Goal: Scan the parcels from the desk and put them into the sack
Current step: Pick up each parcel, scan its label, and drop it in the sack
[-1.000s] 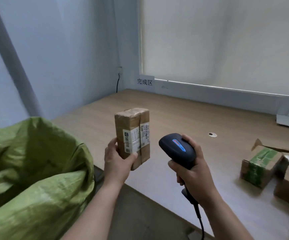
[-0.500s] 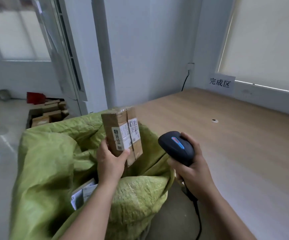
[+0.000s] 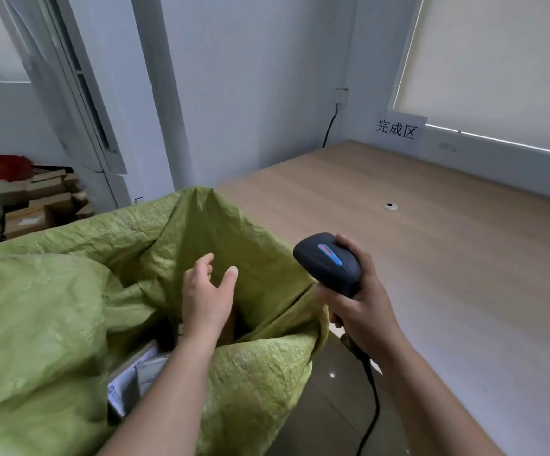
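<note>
In the head view, the left hand (image 3: 206, 296) hangs over the mouth of the green sack (image 3: 53, 311), fingers spread and empty. Below it, inside the sack, a brown parcel (image 3: 229, 327) shows in part. Just right of the sack, the right hand (image 3: 362, 306) grips a black scanner (image 3: 328, 263), beside the wooden desk (image 3: 448, 258).
</note>
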The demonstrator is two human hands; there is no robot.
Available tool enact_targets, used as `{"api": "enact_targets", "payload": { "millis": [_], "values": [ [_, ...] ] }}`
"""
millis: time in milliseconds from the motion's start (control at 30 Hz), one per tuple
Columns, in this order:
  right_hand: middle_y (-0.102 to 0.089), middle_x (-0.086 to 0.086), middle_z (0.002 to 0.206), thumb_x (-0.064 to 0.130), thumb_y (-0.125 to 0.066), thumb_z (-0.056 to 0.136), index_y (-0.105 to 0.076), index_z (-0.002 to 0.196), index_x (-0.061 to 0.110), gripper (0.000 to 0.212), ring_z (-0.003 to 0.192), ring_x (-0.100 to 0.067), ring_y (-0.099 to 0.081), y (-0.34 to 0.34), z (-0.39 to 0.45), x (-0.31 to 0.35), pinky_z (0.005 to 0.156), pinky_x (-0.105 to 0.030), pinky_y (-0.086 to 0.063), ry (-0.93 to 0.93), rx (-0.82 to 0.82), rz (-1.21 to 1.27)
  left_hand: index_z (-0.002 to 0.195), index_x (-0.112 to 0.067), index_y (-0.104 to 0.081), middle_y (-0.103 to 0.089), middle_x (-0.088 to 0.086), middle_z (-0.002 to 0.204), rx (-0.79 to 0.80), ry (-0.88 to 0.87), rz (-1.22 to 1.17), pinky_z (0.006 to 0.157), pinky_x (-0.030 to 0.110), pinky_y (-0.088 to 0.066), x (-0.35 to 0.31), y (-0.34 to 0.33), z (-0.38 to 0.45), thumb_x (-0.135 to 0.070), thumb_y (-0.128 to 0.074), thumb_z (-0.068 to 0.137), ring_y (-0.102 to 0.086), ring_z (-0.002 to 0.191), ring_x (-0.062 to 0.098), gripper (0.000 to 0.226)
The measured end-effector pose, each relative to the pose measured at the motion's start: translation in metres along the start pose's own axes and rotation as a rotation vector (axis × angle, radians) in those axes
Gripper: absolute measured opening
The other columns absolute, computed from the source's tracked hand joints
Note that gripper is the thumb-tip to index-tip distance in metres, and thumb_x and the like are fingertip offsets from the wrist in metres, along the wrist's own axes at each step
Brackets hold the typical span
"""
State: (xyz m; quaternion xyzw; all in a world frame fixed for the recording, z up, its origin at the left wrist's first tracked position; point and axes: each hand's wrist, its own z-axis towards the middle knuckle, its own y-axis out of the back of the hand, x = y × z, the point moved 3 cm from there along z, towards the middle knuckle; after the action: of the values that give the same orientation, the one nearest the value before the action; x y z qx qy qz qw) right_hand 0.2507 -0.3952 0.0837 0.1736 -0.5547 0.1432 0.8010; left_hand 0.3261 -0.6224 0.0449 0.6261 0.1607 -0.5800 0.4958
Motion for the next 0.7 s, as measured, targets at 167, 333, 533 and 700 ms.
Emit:
{"api": "enact_targets", "payload": {
  "millis": [167, 333, 533, 700],
  "values": [
    [-0.065, 0.025, 0.095, 0.001, -0.072, 0.080, -0.050, 0.116, 0.064, 0.075, 0.052, -0.008, -0.054, 0.049, -0.017, 0.000, 0.049, -0.021, -0.047, -0.051, -0.067, -0.021, 0.135, -0.026, -0.046, -0.045, -0.006, 0.119, 0.095, -0.179, -0.085, 0.090, 0.027, -0.037, -0.049, -0.044, -0.019, -0.037, -0.061, 0.088, -0.045, 0.110, 0.008, 0.051],
    [-0.061, 0.010, 0.107, -0.001, -0.071, 0.083, -0.049, 0.117, 0.063, 0.075, 0.053, -0.010, -0.053, 0.119, -0.044, 0.008, 0.051, -0.022, -0.047, -0.075, -0.167, -0.032, 0.138, -0.028, -0.041, -0.043, -0.007, 0.121, 0.242, -0.318, -0.125, 0.091, 0.029, -0.040, -0.106, -0.097, -0.066, -0.040, -0.059, 0.089, -0.045, 0.112, 0.008, 0.053],
    [-0.061, 0.009, 0.108, 0.003, -0.071, 0.083, -0.046, 0.114, 0.067, 0.075, 0.055, -0.008, -0.053, 0.221, -0.092, 0.015, 0.051, -0.021, -0.047, -0.085, -0.323, -0.058, 0.143, -0.028, -0.035, -0.045, -0.004, 0.134, 0.428, -0.439, -0.083, 0.098, 0.032, -0.040, -0.165, -0.173, -0.147, -0.040, -0.059, 0.089, -0.045, 0.121, 0.010, 0.061],
    [-0.063, 0.022, 0.097, 0.002, -0.071, 0.083, -0.047, 0.115, 0.065, 0.075, 0.054, -0.007, -0.053, 0.308, -0.140, 0.018, 0.050, -0.021, -0.046, -0.095, -0.451, -0.069, 0.145, -0.029, -0.034, -0.044, -0.001, 0.137, 0.549, -0.509, -0.050, 0.093, 0.028, -0.037, -0.201, -0.240, -0.220, -0.040, -0.060, 0.087, -0.045, 0.123, 0.012, 0.065]
  ]
}}
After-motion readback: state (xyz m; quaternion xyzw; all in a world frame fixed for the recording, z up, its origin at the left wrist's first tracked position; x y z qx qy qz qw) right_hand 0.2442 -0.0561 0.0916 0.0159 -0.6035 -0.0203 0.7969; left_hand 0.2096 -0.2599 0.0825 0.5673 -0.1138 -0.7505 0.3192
